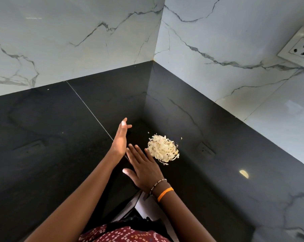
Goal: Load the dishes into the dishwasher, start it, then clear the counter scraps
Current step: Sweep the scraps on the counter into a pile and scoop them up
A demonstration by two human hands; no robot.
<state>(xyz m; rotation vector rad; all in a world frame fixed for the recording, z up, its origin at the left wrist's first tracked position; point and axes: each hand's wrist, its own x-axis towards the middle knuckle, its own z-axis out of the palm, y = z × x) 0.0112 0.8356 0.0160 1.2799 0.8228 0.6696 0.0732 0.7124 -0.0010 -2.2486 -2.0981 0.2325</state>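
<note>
Nearest me, my right hand (pixel 144 169) lies flat with straight fingers on the black counter (pixel 43 137), fingertips touching the scrap pile (pixel 163 150) just to its right, while my left hand (pixel 120 138), open and edge-on, stands farther left.

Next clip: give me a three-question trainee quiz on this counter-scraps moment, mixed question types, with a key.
1. True or false: the left hand grips the scrap pile.
2. Which wrist wears the orange band? A) left B) right
3. Fill in: the pile lies on the black ____.

Key: 1. False, both hands are open; the right hand lies flat beside the pile. 2. B. 3. counter.
</note>
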